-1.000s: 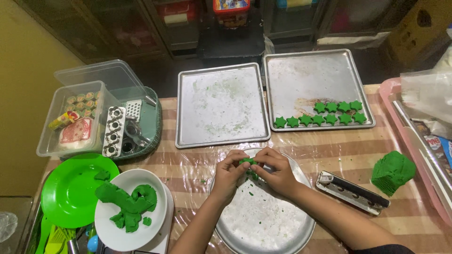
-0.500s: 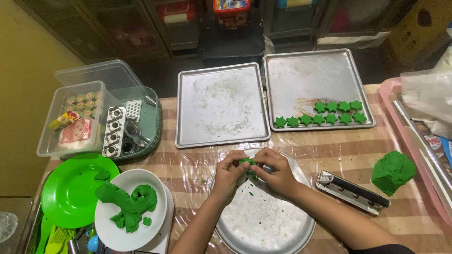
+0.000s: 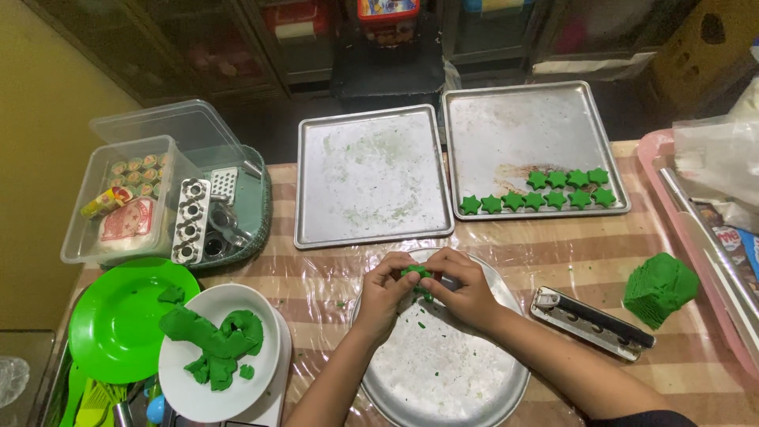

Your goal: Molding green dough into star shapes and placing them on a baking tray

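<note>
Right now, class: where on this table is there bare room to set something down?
Bare patches: the left tray, all empty metal; the far half of the right tray, behind the stars; the cloth between round pan and metal bar. Crowded: the left end, with box, green plate and white plate.

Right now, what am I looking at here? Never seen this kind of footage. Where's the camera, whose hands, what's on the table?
There is no machine: a person works with bare hands, and one camera worn on the head looks down at them. The left hand and right hand meet over a round metal tray, pinching a small piece of green dough between the fingers. Behind it lie two baking trays: the left one bare, the right one holding green dough stars. On the left are a white plate with dough scraps, a green plate and a clear plastic box. A green dough block sits on the right.
</note>
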